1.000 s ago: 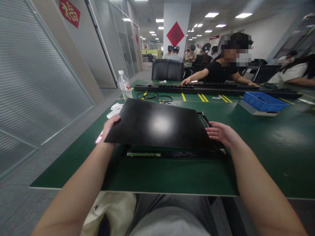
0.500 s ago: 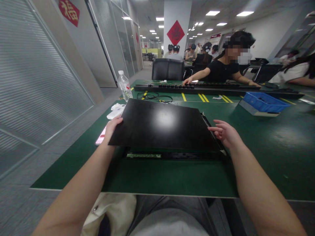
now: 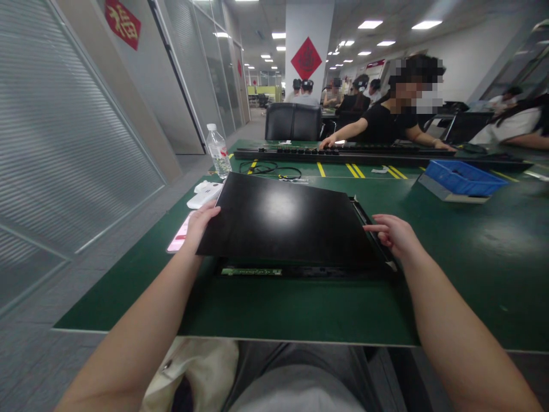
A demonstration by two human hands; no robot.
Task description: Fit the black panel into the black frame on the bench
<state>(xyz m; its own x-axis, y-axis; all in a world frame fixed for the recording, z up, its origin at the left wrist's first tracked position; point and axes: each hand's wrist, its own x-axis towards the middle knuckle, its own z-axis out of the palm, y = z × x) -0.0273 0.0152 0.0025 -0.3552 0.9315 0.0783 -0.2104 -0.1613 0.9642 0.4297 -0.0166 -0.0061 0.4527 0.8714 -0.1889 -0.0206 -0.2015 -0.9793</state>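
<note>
A glossy black display panel (image 3: 274, 223) is tilted, its left side raised above a black frame (image 3: 326, 271). My left hand (image 3: 202, 223) grips the panel's left edge, thumb on top. A green circuit strip (image 3: 251, 272) shows along the near side of the frame. My right hand (image 3: 397, 236) is beside the panel's right edge, index finger stretched toward it and the other fingers partly bent. Whether that fingertip touches the panel I cannot tell. Most of the frame is hidden under the panel.
On the green table (image 3: 300, 315), a phone (image 3: 179, 236), a white object (image 3: 203, 195) and a water bottle (image 3: 219, 154) stand left. Black cables (image 3: 266, 167) lie behind the panel. A blue bin (image 3: 461, 180) is at right. Across the table, a person (image 3: 392, 117) handles long black bars (image 3: 300, 153).
The panel and my left hand have shifted slightly right, toward the frame's right side. My right hand has barely moved, its index finger still stretched out.
</note>
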